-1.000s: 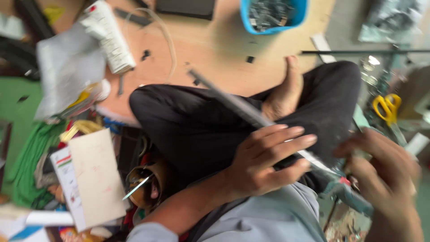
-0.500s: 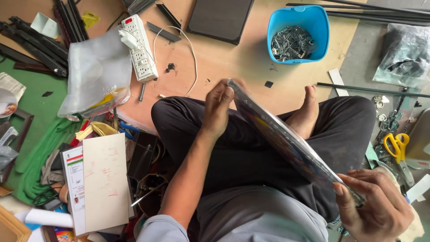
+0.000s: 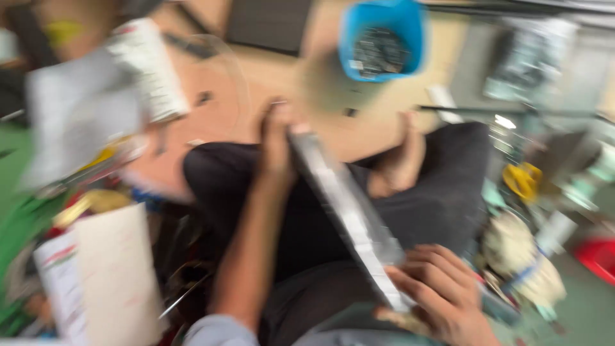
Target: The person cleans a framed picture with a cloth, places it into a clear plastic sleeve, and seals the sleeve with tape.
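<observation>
Evidently you brace the panel (image 3: 349,214) across your lap: left hand (image 3: 277,144) grips its far end, right hand (image 3: 442,298) clasps the near end, keeping it steady.

I see a heavily motion-blurred view under soft, even daylight with no hard shadows. Edges smear everywhere; my left hand (image 3: 277,144) and right hand (image 3: 442,295) are soft. A small glare spot (image 3: 505,122) shines far right.
</observation>
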